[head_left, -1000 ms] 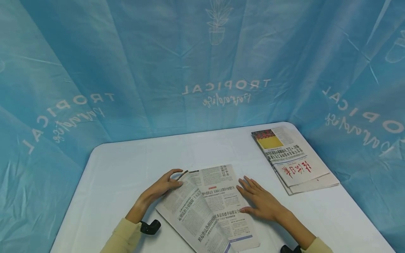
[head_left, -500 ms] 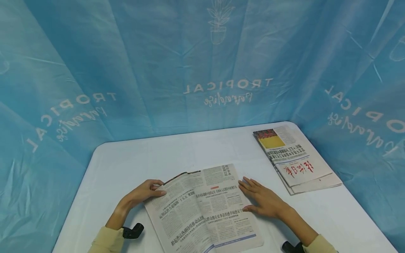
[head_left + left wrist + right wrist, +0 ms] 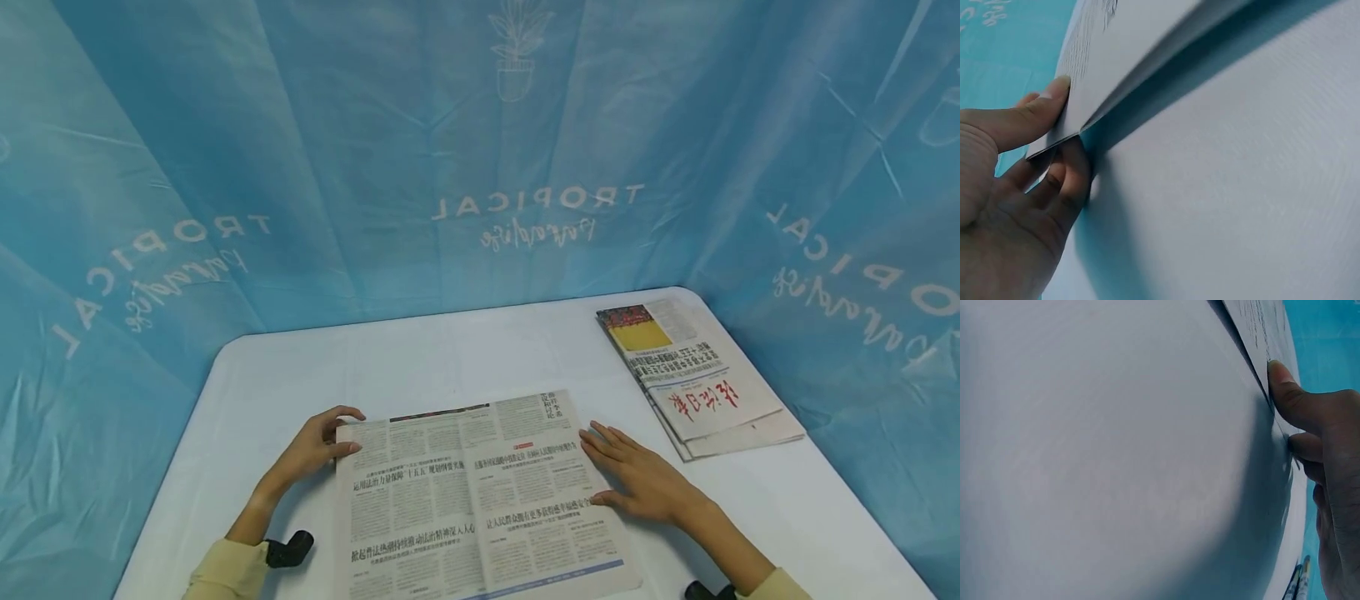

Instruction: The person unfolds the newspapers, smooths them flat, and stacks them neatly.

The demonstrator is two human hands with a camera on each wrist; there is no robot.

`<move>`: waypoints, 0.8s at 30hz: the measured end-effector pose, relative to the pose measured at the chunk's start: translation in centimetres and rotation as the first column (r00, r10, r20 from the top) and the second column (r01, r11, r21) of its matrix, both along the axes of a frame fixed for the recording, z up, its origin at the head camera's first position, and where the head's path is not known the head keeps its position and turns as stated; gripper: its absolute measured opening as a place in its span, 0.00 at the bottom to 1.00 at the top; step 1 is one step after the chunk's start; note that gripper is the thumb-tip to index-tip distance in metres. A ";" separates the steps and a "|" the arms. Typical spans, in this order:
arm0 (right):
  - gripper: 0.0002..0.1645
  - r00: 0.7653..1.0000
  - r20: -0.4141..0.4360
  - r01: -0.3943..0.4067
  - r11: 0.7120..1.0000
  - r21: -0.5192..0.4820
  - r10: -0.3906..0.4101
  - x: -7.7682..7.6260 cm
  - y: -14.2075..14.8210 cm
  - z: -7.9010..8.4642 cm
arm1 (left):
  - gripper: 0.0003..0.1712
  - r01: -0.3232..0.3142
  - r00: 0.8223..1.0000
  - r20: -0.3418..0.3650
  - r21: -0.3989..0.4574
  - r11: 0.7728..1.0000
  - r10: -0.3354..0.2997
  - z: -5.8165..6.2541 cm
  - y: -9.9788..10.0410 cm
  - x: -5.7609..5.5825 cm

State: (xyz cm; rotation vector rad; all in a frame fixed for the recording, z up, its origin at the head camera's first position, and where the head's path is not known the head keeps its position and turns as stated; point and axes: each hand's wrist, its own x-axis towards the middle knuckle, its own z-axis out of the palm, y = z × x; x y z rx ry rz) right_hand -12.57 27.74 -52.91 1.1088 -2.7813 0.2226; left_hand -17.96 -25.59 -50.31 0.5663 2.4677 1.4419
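Note:
An opened newspaper (image 3: 472,500) lies spread over the near middle of the white table, a crease running down its centre. My left hand (image 3: 309,454) pinches its left edge near the far corner. In the left wrist view, the left thumb presses on top of the newspaper (image 3: 1132,44) and the fingers curl beneath, holding that edge a little above the tabletop. My right hand (image 3: 648,483) rests along the right edge with its fingers straight. In the right wrist view, the right thumb (image 3: 1291,394) lies on the printed page and the other fingers sit at the border.
Several folded newspapers (image 3: 686,375) with red lettering are stacked at the back right of the white table (image 3: 360,367). Blue printed curtains (image 3: 405,167) hang close behind and along both sides. A black wrist device (image 3: 290,550) sits by the left sleeve.
My left hand has moved left and toward me, drawing the turned page over until the newspaper lies spread. The right hand stays by the right edge, shifted slightly right with the paper.

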 end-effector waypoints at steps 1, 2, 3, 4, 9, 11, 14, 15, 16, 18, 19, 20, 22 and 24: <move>0.49 1.000 0.001 0.000 1.000 -0.003 0.000 0.0 0.1 0.0 | 0.17 -0.008 0.999 -0.036 -0.016 1.000 0.008 -0.2 0.1 0.0; 0.49 1.000 0.000 -0.002 1.000 -0.006 0.002 0.0 0.2 0.0 | 0.13 -0.024 0.998 -0.064 -0.040 0.999 0.021 -0.2 0.2 0.0; 0.49 1.000 -0.007 -0.006 1.000 -0.009 0.006 0.0 0.3 -0.1 | 0.09 -0.039 0.996 -0.084 -0.061 0.997 0.034 -0.3 0.3 0.0; 0.49 1.000 -0.012 -0.007 1.000 -0.015 0.006 0.0 0.3 -0.1 | 0.06 -0.057 0.995 -0.089 -0.081 0.995 0.050 -0.3 0.4 0.0; 0.49 0.999 -0.030 -0.012 0.999 -0.038 0.011 0.2 0.4 -0.4 | 0.05 -0.112 0.991 -0.090 -0.158 0.981 0.098 -0.4 0.6 0.1; 0.49 0.999 -0.032 -0.008 0.999 -0.046 0.007 0.1 0.5 -0.4 | 0.07 -0.122 0.989 -0.106 -0.181 0.976 0.104 -0.4 0.6 0.2; 0.48 1.000 0.002 0.002 0.996 -0.087 -0.002 0.1 0.5 -0.5 | 0.08 -0.147 0.980 -0.169 -0.235 0.961 0.109 -0.7 0.7 0.4; 0.48 1.000 0.016 0.006 0.995 -0.099 -0.004 0.1 0.5 -0.5 | 0.09 -0.158 0.974 -0.197 -0.248 0.956 0.110 -0.8 0.6 0.5; 0.48 1.000 0.029 0.009 0.994 -0.106 -0.006 0.2 0.4 -0.5 | 0.09 -0.171 0.967 -0.229 -0.258 0.951 0.112 -0.9 0.6 0.5; 0.48 0.999 0.051 0.014 0.993 -0.116 -0.008 0.3 0.3 -0.6 | 0.11 -0.199 0.950 -0.289 -0.268 0.943 0.119 -1.2 0.4 0.7; 0.48 0.999 0.054 0.014 0.994 -0.111 -0.008 0.3 0.3 -0.6 | 0.11 -0.209 0.942 -0.314 -0.268 0.941 0.119 -1.3 0.3 0.9; 0.48 0.999 0.054 0.013 0.994 -0.107 -0.007 0.3 0.3 -0.6 | 0.12 -0.217 0.934 -0.337 -0.265 0.940 0.120 -1.4 0.3 1.0; 0.48 0.999 0.048 0.006 0.995 -0.100 -0.002 0.4 0.4 -0.6 | 0.13 -0.226 0.917 -0.385 -0.285 0.932 0.105 -1.5 0.4 1.4; 0.48 0.999 0.040 -0.005 0.995 -0.100 0.009 0.3 0.5 -0.6 | 0.14 -0.238 0.895 -0.440 -0.341 0.910 0.069 -1.4 0.6 1.7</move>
